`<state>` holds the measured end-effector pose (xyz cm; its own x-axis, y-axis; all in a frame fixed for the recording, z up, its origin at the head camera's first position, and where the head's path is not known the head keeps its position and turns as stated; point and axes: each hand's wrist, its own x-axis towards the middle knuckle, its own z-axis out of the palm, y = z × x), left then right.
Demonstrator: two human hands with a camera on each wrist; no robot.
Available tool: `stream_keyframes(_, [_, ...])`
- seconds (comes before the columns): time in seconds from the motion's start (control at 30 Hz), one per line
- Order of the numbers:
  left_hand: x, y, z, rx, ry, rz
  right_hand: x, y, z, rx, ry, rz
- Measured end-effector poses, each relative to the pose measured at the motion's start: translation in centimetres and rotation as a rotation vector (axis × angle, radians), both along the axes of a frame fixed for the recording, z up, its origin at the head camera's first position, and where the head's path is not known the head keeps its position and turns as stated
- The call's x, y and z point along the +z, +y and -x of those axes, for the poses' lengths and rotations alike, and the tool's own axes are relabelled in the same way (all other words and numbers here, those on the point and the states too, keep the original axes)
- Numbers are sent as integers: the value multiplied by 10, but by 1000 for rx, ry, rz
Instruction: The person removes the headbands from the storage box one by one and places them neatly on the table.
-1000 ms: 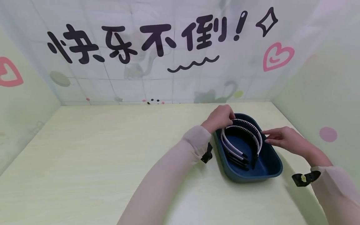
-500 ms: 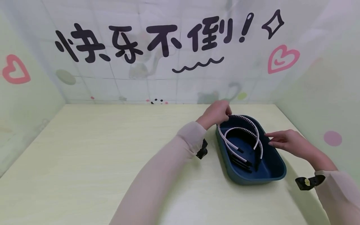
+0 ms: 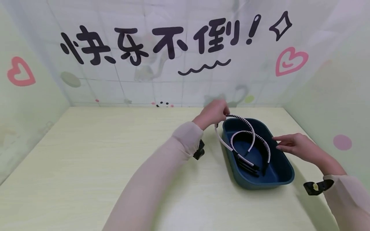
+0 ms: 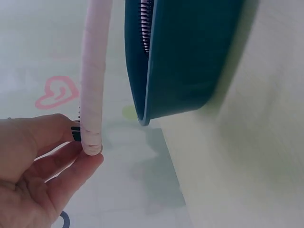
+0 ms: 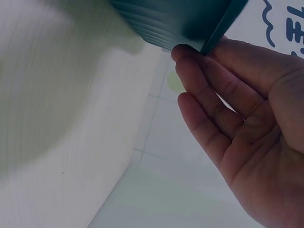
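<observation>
My left hand (image 3: 211, 113) pinches a white headband (image 4: 93, 76) with dark comb teeth at the top of its curve. That headband tilts across the left rim of a dark blue plastic basin (image 3: 252, 185), its black-tipped ends still low inside. Another white toothed headband (image 3: 269, 150) lies in the basin. Beneath them several black tips overlap, so I cannot tell how many headbands there are. On the basin's right side, my right hand (image 3: 299, 146) holds the rim between thumb and fingers; in the right wrist view the fingertips (image 5: 183, 51) touch its outer wall.
A pale wooden table (image 3: 115, 154) spreads to the left of the basin. Behind it stands a printed backdrop (image 3: 167, 86) with black lettering, and a pale green side wall (image 3: 326, 106) rises close on the right.
My left hand has drawn one headband up and leftward, apart from the one below and over the basin's left rim. My right hand stays at the basin's right rim.
</observation>
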<state>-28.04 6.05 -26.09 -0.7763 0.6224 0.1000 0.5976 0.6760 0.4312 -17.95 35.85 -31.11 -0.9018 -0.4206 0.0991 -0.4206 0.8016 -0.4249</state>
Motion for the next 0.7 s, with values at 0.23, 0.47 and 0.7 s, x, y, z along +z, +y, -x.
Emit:
stream_keyframes(0.23, [0,-12,1,6,0,-5,0,1,0,-7,-5,-7])
stream_keyframes(0.47, [-3,-27,4,35,2,-11,1,0,0,-14,-1,-23])
stream_keyframes(0.7, [-5,-42,6,72,8,-3,0,1,0,-7,5,-16])
